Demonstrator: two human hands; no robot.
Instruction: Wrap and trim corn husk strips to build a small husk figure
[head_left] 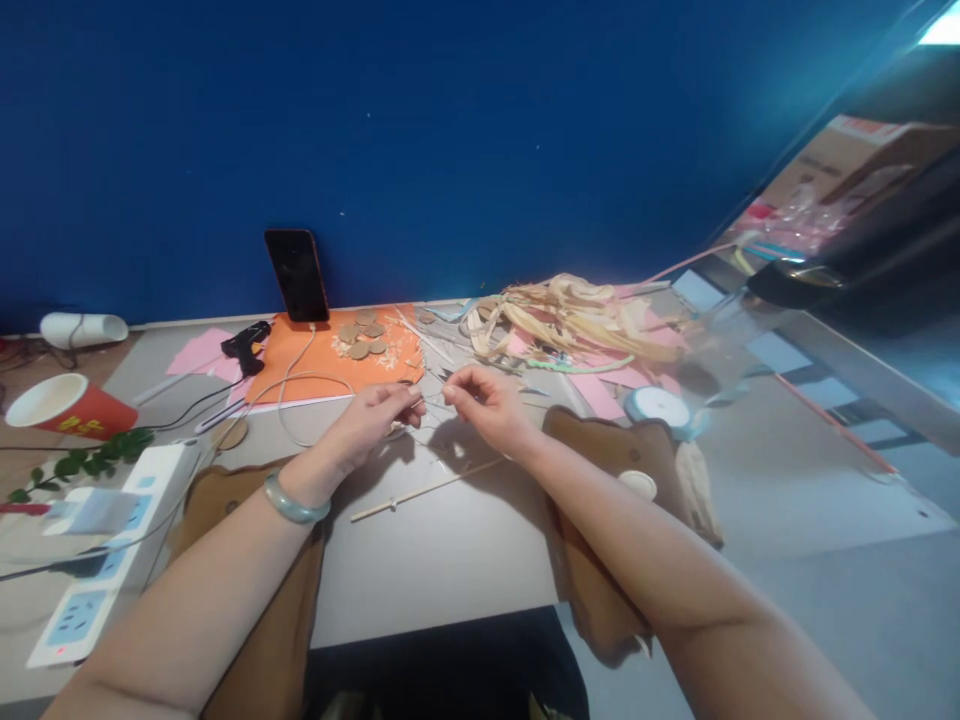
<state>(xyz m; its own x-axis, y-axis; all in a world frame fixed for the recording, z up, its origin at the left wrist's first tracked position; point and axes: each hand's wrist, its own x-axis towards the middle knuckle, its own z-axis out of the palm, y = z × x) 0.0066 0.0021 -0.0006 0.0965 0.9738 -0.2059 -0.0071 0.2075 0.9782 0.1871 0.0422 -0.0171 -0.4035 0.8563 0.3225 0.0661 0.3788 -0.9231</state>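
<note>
We see the left hand (pixel 384 414) with thumb and forefinger pinched together, and the right hand (pixel 489 405) facing it in a like pinch, the two close but apart. Between the fingertips we make out a thin strand (pixel 434 397), gripped by both hands; it is so fine and blurred that we cannot tell its material or where its ends lie. The curled fingers of each hand hide part of the grip.

Just below the hands, a slender stick (pixel 427 492) lies aslant on the grey table (pixel 435 575), its upper end close by the right wrist. The small scraps near it are too blurred for us to name. A bangle (pixel 296 500) circles the left wrist. Our forearms lie across two brown pads (pixel 292 600), covering much of both.

Beyond the left hand, tan discs (pixel 360 350) overlap on an orange sheet (pixel 289 350), near a phone (pixel 298 277) leaning on the blue partition (pixel 450 150). Beyond the right hand, pale strips (pixel 581 310) lie so tangled that we cannot separate them. A round spool (pixel 658 407) is smeared, as is the box (pixel 832 165) farther right. Dark cloth (pixel 450 665) is cut off by the bottom edge.
</note>
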